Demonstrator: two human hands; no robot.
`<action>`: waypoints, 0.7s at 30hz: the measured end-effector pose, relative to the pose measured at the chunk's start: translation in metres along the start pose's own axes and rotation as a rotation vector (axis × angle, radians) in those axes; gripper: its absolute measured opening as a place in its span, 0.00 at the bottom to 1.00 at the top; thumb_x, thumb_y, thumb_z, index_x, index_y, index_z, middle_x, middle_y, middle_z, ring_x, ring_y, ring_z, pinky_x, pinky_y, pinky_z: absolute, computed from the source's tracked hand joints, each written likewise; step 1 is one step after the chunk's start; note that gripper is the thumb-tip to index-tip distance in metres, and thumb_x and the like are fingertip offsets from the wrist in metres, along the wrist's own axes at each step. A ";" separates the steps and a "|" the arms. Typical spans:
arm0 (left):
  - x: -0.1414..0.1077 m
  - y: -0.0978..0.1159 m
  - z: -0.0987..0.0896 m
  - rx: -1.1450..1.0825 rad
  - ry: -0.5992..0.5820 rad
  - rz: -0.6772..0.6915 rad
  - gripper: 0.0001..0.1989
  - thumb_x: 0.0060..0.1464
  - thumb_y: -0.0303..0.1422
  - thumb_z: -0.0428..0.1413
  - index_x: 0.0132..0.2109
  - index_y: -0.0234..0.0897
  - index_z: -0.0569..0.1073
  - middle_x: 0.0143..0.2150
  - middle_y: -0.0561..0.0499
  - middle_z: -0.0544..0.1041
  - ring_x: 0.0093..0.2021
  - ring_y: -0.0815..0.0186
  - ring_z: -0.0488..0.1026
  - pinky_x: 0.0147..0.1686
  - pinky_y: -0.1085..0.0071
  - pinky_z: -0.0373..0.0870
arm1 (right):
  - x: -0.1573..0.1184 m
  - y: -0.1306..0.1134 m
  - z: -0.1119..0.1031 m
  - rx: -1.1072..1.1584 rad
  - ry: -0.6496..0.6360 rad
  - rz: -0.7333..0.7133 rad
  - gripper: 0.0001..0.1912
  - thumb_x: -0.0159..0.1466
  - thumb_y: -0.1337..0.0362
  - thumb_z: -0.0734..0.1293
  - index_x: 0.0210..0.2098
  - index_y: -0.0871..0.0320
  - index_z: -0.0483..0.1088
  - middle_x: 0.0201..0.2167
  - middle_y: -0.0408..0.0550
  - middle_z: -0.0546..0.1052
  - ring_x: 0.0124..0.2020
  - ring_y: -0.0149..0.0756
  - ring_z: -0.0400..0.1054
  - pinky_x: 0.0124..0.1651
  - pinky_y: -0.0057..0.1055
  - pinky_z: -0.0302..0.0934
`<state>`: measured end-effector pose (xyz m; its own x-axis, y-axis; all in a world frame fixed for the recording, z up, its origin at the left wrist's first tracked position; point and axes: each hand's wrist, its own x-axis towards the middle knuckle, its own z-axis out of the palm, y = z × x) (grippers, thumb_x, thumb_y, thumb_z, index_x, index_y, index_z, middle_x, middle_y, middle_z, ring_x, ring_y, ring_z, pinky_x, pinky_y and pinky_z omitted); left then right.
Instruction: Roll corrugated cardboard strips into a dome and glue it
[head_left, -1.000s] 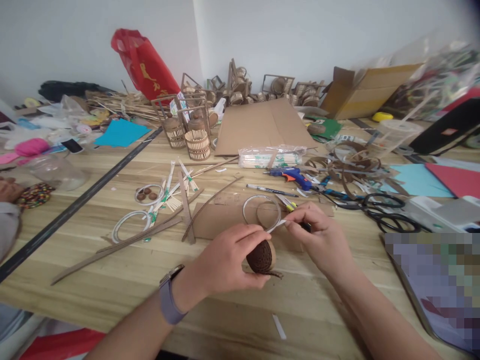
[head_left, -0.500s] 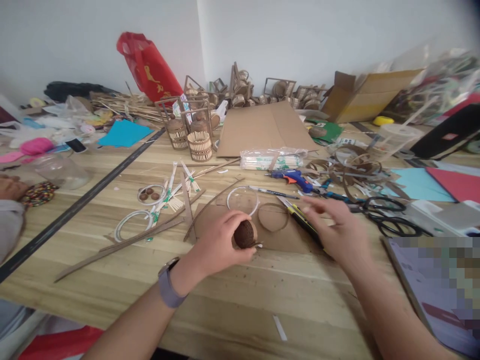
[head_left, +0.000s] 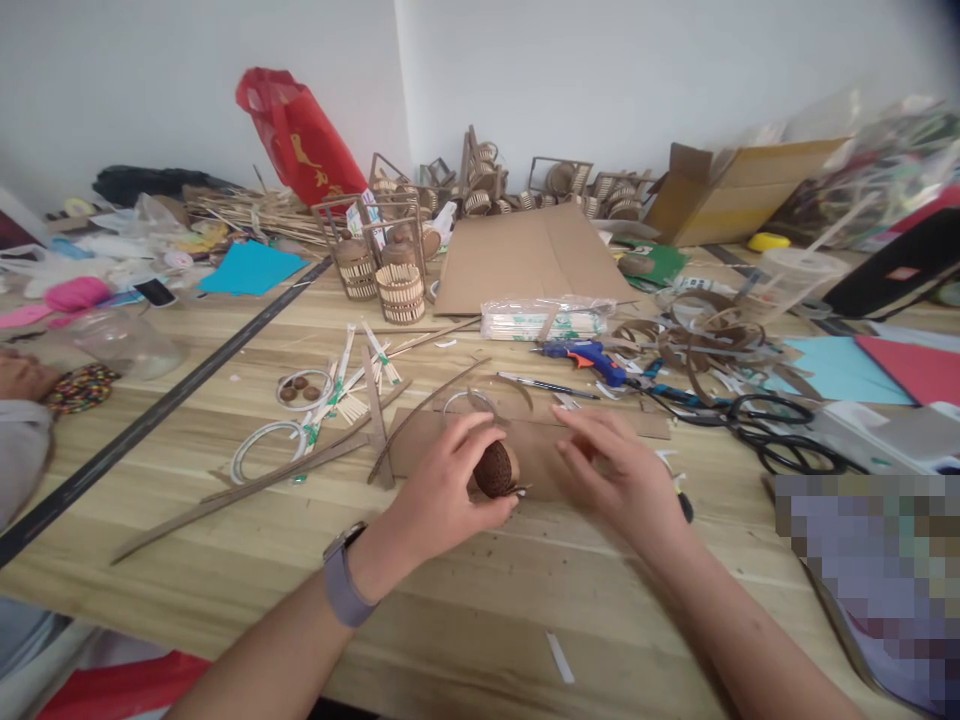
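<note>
My left hand (head_left: 442,490) is closed around a small brown woven cup-like piece (head_left: 495,470) with a paler side, held tilted above the cardboard sheet (head_left: 412,435). My right hand (head_left: 630,480) hovers just right of it, fingers curved and apart, with nothing visible between them. Beneath that hand lies a utility knife (head_left: 684,503), mostly hidden. Behind my hands a thin brown strip hoop (head_left: 525,392) and a white ring (head_left: 466,397) show in part. A pen (head_left: 547,384) lies beyond them.
A blue hot glue gun (head_left: 589,358), black scissors (head_left: 772,425) and coiled brown strips (head_left: 705,320) lie to the right. Leftward are white rings (head_left: 238,462), brown strips (head_left: 247,500) and small sticks (head_left: 349,405). Small stick-walled baskets (head_left: 400,292) stand behind. Another person's hand (head_left: 26,375) rests far left.
My right hand has moved left and nearer to my left hand, now covering much of the knife. The brown hoop and white ring look shifted. My left hand still holds the brown piece.
</note>
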<state>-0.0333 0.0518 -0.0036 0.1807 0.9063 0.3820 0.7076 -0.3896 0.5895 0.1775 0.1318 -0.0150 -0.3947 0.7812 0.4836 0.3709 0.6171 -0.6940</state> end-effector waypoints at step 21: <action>-0.002 0.014 0.000 -0.212 -0.016 0.036 0.28 0.47 0.26 0.61 0.56 0.39 0.66 0.54 0.44 0.72 0.54 0.56 0.70 0.55 0.61 0.68 | -0.017 -0.044 0.016 1.110 -0.176 0.651 0.09 0.49 0.57 0.78 0.28 0.51 0.79 0.30 0.43 0.72 0.34 0.35 0.64 0.38 0.31 0.59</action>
<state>-0.0238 0.0446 0.0045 0.2156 0.8930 0.3951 0.5409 -0.4461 0.7130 0.1545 0.0899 -0.0019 -0.5420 0.8310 -0.1248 -0.3216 -0.3424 -0.8828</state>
